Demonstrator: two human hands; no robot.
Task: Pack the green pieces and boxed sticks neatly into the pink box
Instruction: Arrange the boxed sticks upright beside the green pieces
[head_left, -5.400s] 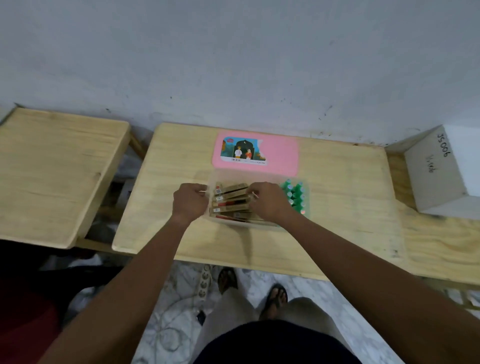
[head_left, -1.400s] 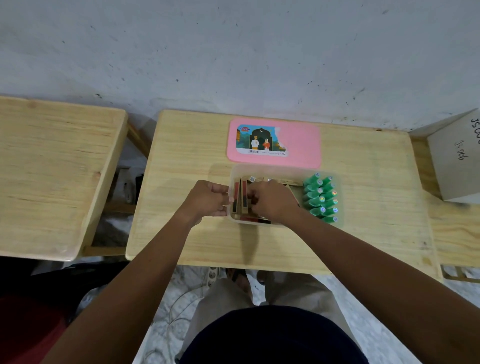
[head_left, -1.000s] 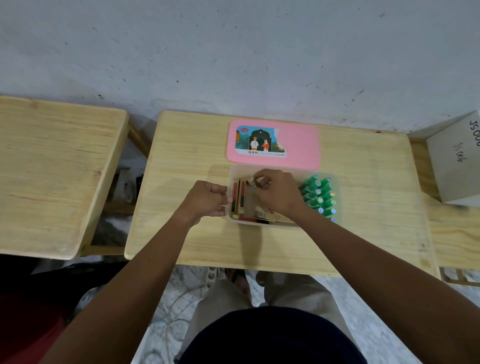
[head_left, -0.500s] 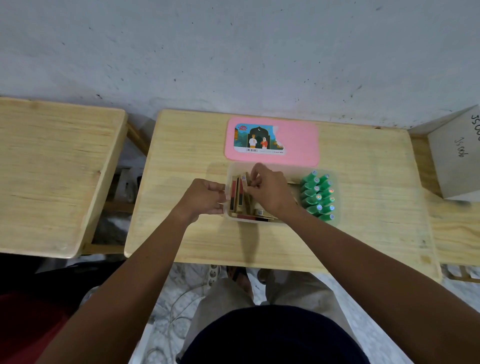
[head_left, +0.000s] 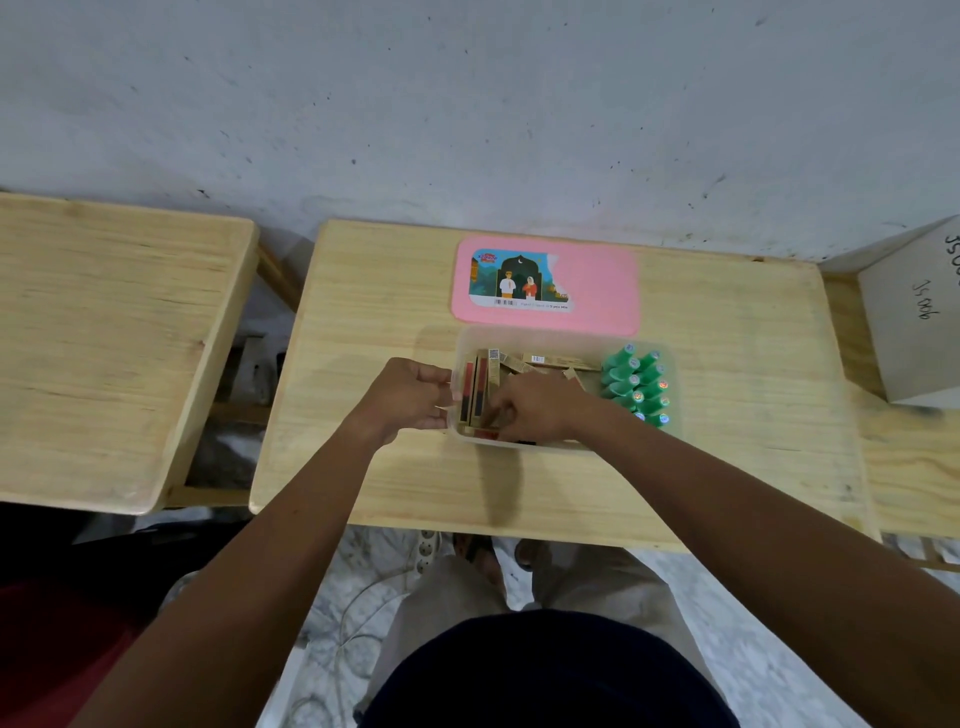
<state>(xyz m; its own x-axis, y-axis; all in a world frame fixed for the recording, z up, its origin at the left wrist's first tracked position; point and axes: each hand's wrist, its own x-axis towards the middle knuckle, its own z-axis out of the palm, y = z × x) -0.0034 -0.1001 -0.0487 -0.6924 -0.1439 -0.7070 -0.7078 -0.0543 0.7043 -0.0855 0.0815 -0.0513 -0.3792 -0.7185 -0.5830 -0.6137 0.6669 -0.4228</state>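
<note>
Gripping the 9 o'clock wall of the clear box (head_left: 569, 333) with the left hand (head_left: 410, 392), fingers curled. Pinching boxed sticks (head_left: 480, 379) inside it with the right hand (head_left: 535, 405). At that hand's 3 o'clock, green pieces (head_left: 636, 382): about ten, in two rows. Two boxed sticks on edge, the rest partly hidden. At 12 o'clock on the counter (head_left: 753, 389), one pink lid (head_left: 592, 291).

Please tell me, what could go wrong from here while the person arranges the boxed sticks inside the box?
1. The boxed sticks stood on edge at the left of the box could topple if the right hand, curled on them, lets go; others lie loose behind.
2. The right forearm passes close to the green pieces; a careless sweep might knock them out of order.
3. Sticks left askew may stop the pink lid from closing.
</note>
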